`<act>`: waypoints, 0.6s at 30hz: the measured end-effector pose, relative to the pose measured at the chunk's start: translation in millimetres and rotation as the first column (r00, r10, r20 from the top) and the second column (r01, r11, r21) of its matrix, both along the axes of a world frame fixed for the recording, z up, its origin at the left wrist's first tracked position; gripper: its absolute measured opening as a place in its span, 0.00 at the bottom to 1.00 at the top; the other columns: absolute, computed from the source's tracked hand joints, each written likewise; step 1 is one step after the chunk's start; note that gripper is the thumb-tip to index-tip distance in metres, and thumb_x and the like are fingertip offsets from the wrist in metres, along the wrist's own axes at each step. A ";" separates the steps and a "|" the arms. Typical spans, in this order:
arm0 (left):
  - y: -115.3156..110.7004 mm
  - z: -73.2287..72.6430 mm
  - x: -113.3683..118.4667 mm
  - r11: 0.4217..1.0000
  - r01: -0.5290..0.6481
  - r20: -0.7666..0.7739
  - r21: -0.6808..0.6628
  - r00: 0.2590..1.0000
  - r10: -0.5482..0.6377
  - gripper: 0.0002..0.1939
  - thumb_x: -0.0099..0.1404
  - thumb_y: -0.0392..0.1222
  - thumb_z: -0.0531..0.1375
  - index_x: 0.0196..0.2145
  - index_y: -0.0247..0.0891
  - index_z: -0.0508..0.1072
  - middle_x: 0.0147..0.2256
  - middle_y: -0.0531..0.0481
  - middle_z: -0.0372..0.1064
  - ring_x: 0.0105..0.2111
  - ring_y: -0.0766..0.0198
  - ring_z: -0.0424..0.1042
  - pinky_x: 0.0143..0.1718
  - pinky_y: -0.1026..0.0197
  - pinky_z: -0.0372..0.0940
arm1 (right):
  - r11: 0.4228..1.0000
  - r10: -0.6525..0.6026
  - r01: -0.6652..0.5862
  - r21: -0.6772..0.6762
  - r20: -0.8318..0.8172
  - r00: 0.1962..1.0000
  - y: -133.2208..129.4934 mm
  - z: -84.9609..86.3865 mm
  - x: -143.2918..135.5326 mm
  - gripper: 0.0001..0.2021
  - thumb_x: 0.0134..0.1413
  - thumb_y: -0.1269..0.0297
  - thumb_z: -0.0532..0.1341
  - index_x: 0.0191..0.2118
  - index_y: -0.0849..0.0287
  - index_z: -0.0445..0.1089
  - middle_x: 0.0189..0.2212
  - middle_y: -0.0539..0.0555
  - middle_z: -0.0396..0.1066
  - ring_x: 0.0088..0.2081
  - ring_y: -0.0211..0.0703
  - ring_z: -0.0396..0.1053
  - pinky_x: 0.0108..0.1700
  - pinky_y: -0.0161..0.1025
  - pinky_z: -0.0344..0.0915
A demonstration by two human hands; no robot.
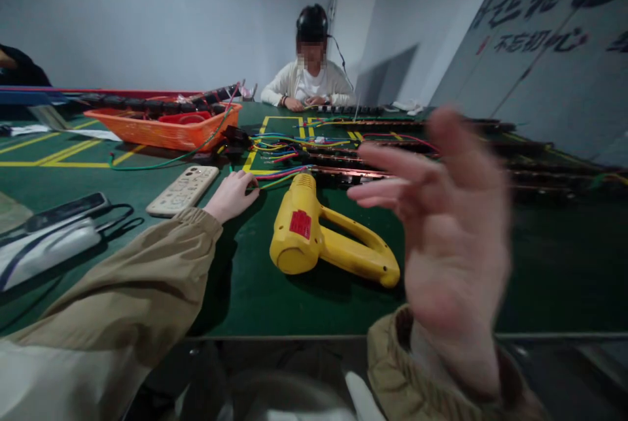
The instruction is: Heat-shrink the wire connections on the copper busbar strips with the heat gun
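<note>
Head view: my right hand (454, 244) hovers unclenched, right of the heat gun (305, 231); my left hand (230, 197) is at wires (280, 175), grip unclear.

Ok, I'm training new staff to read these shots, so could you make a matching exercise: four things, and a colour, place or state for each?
1. heat gun
2. basket
3. phone
4. right hand

A. raised, palm showing
B. yellow, with a red label
C. just left of the left hand
D. orange

Pairs: 1-B, 2-D, 3-C, 4-A
</note>
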State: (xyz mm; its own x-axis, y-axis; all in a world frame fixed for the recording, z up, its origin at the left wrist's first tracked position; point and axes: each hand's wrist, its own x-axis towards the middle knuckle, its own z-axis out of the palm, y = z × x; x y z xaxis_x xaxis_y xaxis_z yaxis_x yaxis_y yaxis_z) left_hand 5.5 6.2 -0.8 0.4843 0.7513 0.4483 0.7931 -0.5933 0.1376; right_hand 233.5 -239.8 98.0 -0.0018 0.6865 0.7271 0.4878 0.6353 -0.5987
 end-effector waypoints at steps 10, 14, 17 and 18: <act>-13.8 19.4 -1.0 0.958 -0.237 0.000 -0.162 0.971 0.240 0.24 0.66 0.53 0.44 0.27 0.39 0.72 0.29 0.45 0.70 0.32 0.57 0.68 0.27 0.62 0.51 | 0.836 -0.172 0.459 -0.301 0.650 0.740 26.8 -62.4 -1.2 0.39 0.37 0.44 0.67 0.55 0.57 0.60 0.46 0.57 0.69 0.47 0.55 0.67 0.48 0.52 0.63; -13.0 21.5 -0.9 0.954 -0.262 0.074 -0.142 0.959 0.274 0.25 0.65 0.53 0.45 0.20 0.37 0.71 0.23 0.45 0.68 0.26 0.61 0.65 0.26 0.61 0.46 | 0.829 -0.206 0.502 -0.246 0.700 0.684 23.6 -63.3 -15.3 0.32 0.40 0.47 0.67 0.49 0.59 0.63 0.42 0.57 0.70 0.43 0.53 0.68 0.44 0.49 0.65; -11.2 19.1 -0.8 0.971 -0.196 0.149 -0.137 0.965 0.216 0.25 0.63 0.52 0.46 0.16 0.36 0.66 0.17 0.48 0.61 0.21 0.65 0.59 0.25 0.61 0.45 | 0.845 -0.194 0.479 -0.235 0.701 0.686 20.5 -63.5 -23.5 0.26 0.45 0.52 0.65 0.48 0.59 0.63 0.41 0.55 0.69 0.42 0.50 0.68 0.43 0.48 0.65; -10.6 18.0 -1.2 0.977 -0.163 0.172 -0.136 0.967 0.186 0.25 0.63 0.52 0.46 0.15 0.36 0.64 0.16 0.50 0.58 0.20 0.66 0.57 0.25 0.61 0.45 | 0.847 -0.188 0.475 -0.238 0.701 0.687 19.3 -63.7 -25.5 0.24 0.46 0.55 0.65 0.49 0.58 0.63 0.41 0.54 0.69 0.42 0.49 0.68 0.43 0.47 0.65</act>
State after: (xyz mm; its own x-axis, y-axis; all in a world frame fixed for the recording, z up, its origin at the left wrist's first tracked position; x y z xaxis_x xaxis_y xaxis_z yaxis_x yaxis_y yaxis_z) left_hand 4.3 -4.4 17.2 0.2591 0.8704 0.4185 0.8376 -0.4183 0.3514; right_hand 208.0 -220.5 34.3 -0.0751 0.9431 0.3240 0.9659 0.1495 -0.2112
